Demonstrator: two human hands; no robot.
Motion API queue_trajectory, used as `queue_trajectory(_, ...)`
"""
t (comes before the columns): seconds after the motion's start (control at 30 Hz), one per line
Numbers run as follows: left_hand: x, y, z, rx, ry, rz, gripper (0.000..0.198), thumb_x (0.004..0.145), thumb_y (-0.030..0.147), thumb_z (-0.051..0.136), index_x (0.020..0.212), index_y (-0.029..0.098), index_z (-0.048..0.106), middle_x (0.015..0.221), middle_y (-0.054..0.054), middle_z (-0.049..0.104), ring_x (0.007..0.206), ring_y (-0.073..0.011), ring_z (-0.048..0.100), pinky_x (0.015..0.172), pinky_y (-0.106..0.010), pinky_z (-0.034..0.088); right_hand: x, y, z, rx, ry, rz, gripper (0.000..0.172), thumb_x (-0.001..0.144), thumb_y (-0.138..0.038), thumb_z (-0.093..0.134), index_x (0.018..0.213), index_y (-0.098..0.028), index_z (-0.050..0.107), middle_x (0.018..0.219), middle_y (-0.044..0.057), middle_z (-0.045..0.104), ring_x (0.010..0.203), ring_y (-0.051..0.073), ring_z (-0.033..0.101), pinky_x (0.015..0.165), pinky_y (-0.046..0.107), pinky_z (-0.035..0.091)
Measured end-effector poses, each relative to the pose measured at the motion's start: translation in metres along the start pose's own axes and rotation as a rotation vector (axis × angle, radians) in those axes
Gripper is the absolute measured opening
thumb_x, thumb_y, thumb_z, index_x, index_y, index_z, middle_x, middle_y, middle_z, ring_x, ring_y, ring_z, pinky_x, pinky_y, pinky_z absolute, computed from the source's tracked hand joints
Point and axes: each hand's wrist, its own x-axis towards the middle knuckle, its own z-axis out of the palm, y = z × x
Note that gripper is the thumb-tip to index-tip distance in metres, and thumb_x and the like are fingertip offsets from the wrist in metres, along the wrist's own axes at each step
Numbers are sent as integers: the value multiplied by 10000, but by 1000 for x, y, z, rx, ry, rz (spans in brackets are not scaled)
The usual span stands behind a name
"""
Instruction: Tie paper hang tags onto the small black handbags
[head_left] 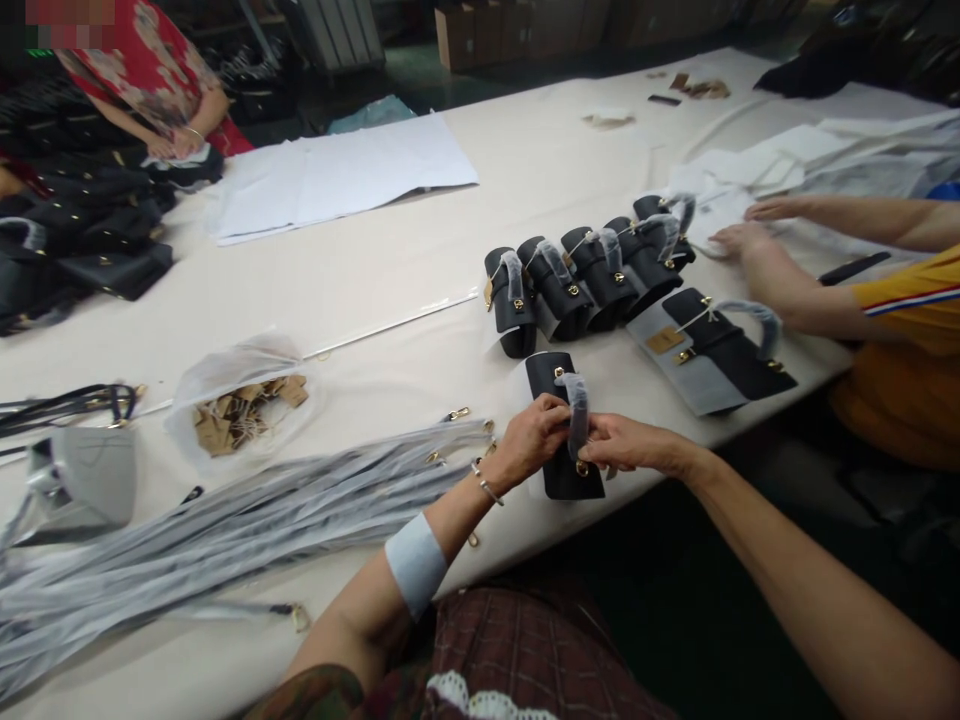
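A small black handbag [559, 475] lies near the table's front edge, its curved handle [577, 405] wrapped in clear plastic. From the left, my left hand [534, 437] reaches over the bag with fingers pinched beside the handle; what is between the fingertips is hidden. My right hand [630, 443] is closed on the handle's lower end, near a gold fitting. Another handbag [739, 350] with a tan tag [664, 340] lies to the right. Behind stand several similar black bags [551, 285] in a row, with wrapped handles and gold fittings.
Plastic-wrapped straps [300, 500] cover the left front, beside a clear bag of tan tags [244, 410] and a grey device [86, 480]. White sheets [345, 175] lie at the back. A co-worker's arms [795, 260] reach in at right; another person [165, 80] handles black bags [82, 230] at far left.
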Motion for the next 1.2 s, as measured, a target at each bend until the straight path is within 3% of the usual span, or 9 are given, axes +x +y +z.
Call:
queue_trajectory(0.13, -4, 1, 1, 226, 6, -7, 156, 962, 260, 527, 969, 224, 678, 997, -33, 639, 806, -151, 609, 683, -245, 461, 5, 0, -10, 63, -80, -34, 330, 767, -312, 645, 1042, -145, 572, 635, -42, 534, 459, 62, 351, 439, 222, 240)
queue_trajectory(0.23, -9, 4, 2, 278, 47, -40, 165, 966, 278, 508, 914, 203, 645, 935, -36, 620, 742, -148, 569, 625, -258, 410, 3, 8, -12, 137, -73, -60, 388, 779, -402, 688, 1045, -146, 569, 690, -18, 576, 529, 92, 453, 515, 242, 347)
queue_trajectory(0.37, -20, 4, 0, -89, 184, -184, 69, 873, 181, 566, 817, 196, 602, 833, -1, 581, 743, -132, 533, 678, -251, 409, -12, 20, -12, 196, 71, -80, 483, 771, -456, 722, 1118, -160, 560, 824, 34, 673, 770, 174, 611, 724, 299, 447)
queue_trajectory(0.47, -30, 1, -2, -575, 167, -353, 56, 827, 216, 601, 786, 180, 589, 796, 6, 577, 670, -115, 516, 607, -237, 404, -25, 26, -4, 144, 123, -41, 423, 750, -421, 743, 1059, -166, 609, 835, 31, 694, 845, 181, 620, 788, 298, 445)
queue_trajectory(0.7, -40, 7, 3, -1339, 144, -513, 232, 755, 316, 689, 767, 178, 503, 769, 2, 610, 530, -71, 490, 496, -201, 351, -32, 28, 28, 124, 117, 99, 384, 724, -500, 727, 824, -132, 686, 777, 44, 666, 692, 139, 567, 552, 224, 420)
queue_trajectory(0.8, -36, 8, 3, -1315, 109, -527, 265, 756, 369, 692, 784, 198, 492, 614, 55, 529, 463, -77, 448, 458, -204, 324, -29, 29, 37, 247, 189, 69, 398, 699, -505, 785, 726, -126, 668, 587, -19, 540, 504, 53, 377, 432, 180, 275)
queue_trajectory(0.9, -37, 7, 3, -1138, 89, -502, 270, 755, 388, 711, 767, 184, 534, 539, 72, 477, 439, -68, 391, 444, -205, 288, -26, 33, 48, 644, 261, 62, 459, 619, -501, 877, 724, -150, 599, 518, -68, 439, 436, 26, 286, 368, 155, 184)
queue_trajectory(1.1, -62, 6, 9, -1245, 114, -539, 325, 741, 420, 745, 770, 181, 527, 559, 62, 513, 435, -58, 397, 452, -204, 275, -17, 38, 71, 906, 417, -36, 562, 532, -363, 954, 901, -225, 553, 701, -58, 589, 578, 64, 553, 531, 147, 525)
queue_trajectory(1.2, -58, 7, 2, -1381, 179, -562, 347, 714, 413, 779, 796, 182, 533, 567, 71, 496, 436, -45, 376, 449, -194, 246, -16, 36, 66, 1025, 494, -113, 567, 564, -268, 937, 995, -258, 568, 768, -58, 636, 636, 72, 611, 578, 138, 571)
